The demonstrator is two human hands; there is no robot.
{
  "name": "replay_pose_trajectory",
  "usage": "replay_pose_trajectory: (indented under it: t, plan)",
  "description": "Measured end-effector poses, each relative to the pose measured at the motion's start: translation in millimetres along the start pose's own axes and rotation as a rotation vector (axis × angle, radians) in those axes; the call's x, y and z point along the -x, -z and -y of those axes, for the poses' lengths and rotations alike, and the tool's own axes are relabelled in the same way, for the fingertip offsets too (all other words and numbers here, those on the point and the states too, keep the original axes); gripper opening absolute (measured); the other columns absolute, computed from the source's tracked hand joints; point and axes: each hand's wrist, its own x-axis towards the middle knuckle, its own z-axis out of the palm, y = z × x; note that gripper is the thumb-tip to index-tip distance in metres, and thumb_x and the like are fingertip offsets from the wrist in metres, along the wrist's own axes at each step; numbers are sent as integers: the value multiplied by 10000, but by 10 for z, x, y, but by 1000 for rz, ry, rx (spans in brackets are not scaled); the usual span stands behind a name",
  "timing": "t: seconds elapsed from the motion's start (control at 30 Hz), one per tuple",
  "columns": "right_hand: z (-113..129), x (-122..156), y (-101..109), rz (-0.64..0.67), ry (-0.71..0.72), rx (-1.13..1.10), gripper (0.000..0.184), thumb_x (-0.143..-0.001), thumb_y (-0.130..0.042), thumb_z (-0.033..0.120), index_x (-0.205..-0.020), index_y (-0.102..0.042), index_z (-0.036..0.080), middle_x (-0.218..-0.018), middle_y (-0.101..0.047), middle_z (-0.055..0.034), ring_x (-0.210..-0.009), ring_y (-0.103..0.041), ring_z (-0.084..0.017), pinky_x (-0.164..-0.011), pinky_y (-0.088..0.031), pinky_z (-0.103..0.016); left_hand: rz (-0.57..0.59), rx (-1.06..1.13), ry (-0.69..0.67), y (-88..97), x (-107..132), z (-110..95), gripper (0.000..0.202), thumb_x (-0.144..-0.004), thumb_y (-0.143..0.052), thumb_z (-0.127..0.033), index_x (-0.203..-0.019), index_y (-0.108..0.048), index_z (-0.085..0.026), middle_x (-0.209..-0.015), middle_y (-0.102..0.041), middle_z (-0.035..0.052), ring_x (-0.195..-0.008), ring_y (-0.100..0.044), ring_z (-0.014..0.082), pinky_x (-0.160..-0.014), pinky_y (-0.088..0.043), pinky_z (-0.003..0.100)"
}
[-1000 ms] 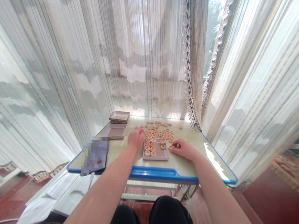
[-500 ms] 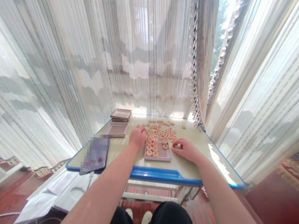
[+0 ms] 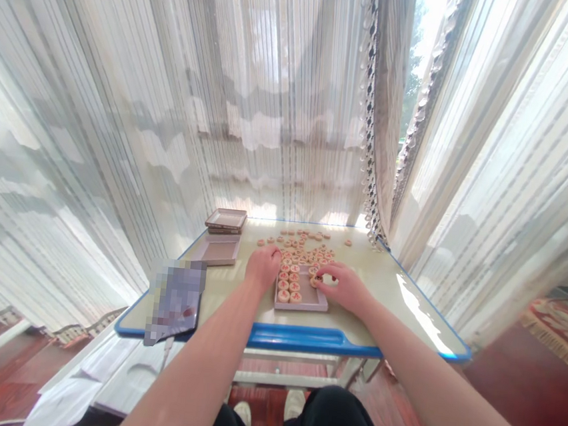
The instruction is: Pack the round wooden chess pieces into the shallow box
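A shallow pinkish tray lies near the front of the table. Two columns of round wooden Chinese chess pieces with red characters fill its left side. My right hand reaches over the tray's right rim, thumb and fingers pinching a chess piece with dark marking near the far right corner. Another piece sits just behind it. My left hand is curled closed beside the tray's far left corner; whatever its fingers hold is hidden. Loose chess pieces spread over the table beyond the tray.
At the far left stand stacked trays, with an open tray in front. A dark tablet, partly blurred out, lies at the left edge with a cable. A raised blue lip runs along the table's front. Curtains hang behind.
My right hand has moved left from beside the tray to over its right part, carrying the chess piece. My left hand stays at the far left corner. The view has shifted slightly.
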Motion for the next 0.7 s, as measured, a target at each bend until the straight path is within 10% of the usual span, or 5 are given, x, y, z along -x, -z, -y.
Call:
replay_pose_trajectory:
  t: [0.7]
  plan:
    - [13,-7,-14,19,45,16,92,-756,-583,272,-781,-659,227,-868,-601,-28,-850,-562,-168,-796,-440,-294,-3,-35,-11,-27,-8,-18,312,-818,-350,-210,-724,-646,-185,-794,-679,64,-771,-584,185,-656,-368,275]
